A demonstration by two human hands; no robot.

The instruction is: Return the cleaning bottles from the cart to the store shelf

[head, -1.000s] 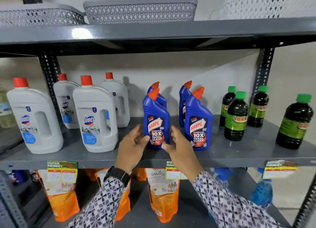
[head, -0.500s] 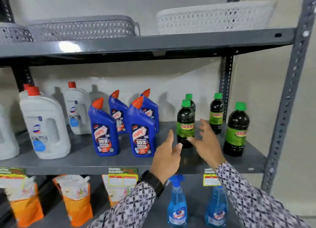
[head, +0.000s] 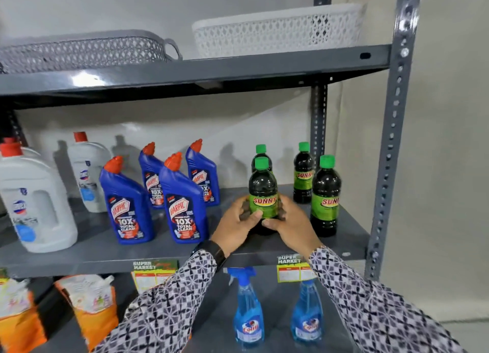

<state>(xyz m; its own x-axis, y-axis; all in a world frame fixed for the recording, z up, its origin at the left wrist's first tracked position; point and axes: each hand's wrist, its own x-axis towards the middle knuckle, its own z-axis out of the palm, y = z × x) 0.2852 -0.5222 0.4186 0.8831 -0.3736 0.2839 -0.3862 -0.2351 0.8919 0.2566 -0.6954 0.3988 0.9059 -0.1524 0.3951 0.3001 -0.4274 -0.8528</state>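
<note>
Centre of the frame: dark plastic bottle with green cap and green "SUNNY" label (head: 262,193), upright on the grey metal middle shelf (head: 158,249), near its front edge. Left hand (head: 236,224) and right hand (head: 289,224) cupped around its lower half from either side, fingers (head: 254,216) wrapped onto the label and closed on the bottle. Three more dark green-capped bottles (head: 326,193) just behind and to the right, upright. Left of centre, four blue angled-neck "HARPIC" bottles with red caps (head: 182,207), in two rows. Far left, white handled jugs with red caps (head: 34,204). Lower centre, two blue trigger spray bottles (head: 248,323) on the shelf below. Upper right, white plastic lattice basket (head: 277,31) on the top shelf.
</note>
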